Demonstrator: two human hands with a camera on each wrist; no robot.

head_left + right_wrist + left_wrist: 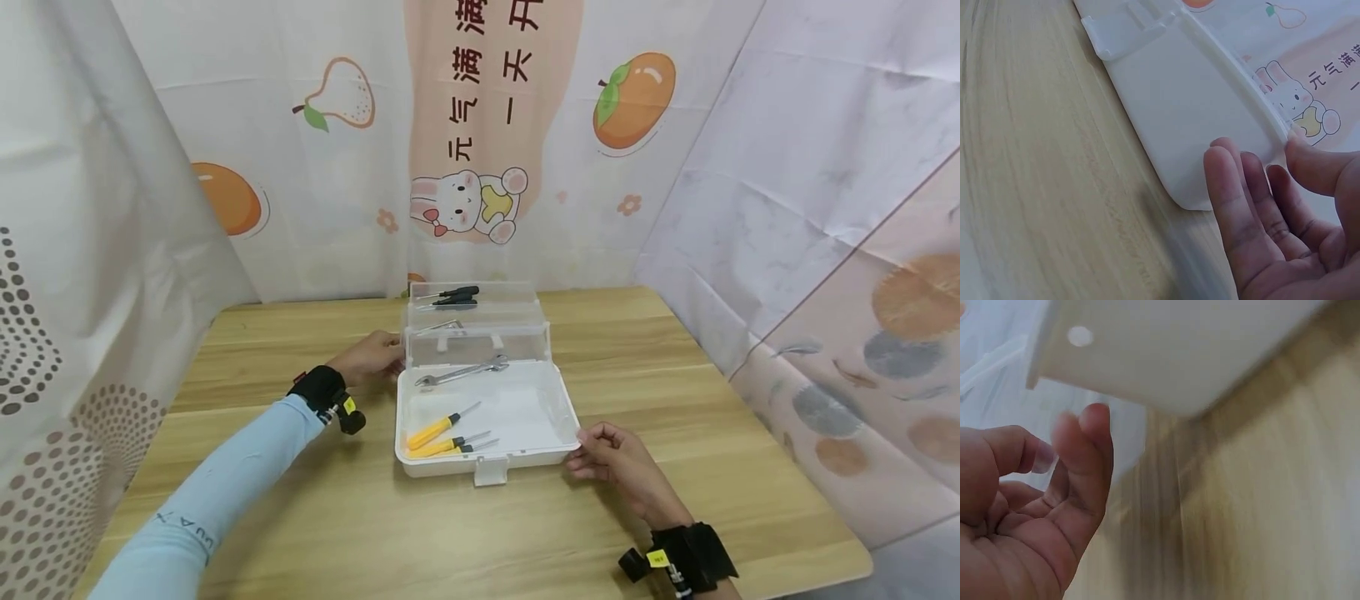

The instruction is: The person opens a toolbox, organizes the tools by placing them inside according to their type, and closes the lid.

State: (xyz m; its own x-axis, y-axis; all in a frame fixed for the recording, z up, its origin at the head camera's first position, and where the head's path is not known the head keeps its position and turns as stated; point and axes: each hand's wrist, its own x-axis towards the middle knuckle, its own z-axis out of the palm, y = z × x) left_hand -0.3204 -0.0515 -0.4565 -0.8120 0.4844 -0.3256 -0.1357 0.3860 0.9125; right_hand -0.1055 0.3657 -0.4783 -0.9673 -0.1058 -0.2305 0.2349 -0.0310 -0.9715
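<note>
A white toolbox (pixel 491 462) stands with its clear stepped trays and lid (pixel 517 342) raised at the back. Inside its base lie a silver wrench (pixel 461 373) and several yellow-handled screwdrivers (pixel 433 431). My left hand (pixel 372 357) is at the back left corner beside the clear parts; in the left wrist view its fingers (pixel 1088 456) are loosely bent, with a gap to the thumb and nothing seen between them. At the front right corner, my right hand (pixel 618 462) pinches the box wall, thumb on the rim and fingertips against the outside.
Black-handled screwdrivers (pixel 457 296) and a small metal tool (pixel 442 327) show in the raised clear trays. A white latch (pixel 491 472) hangs at the front. The wooden table (pixel 480 542) runs back to a printed curtain (pixel 337 208), with more curtains at both sides.
</note>
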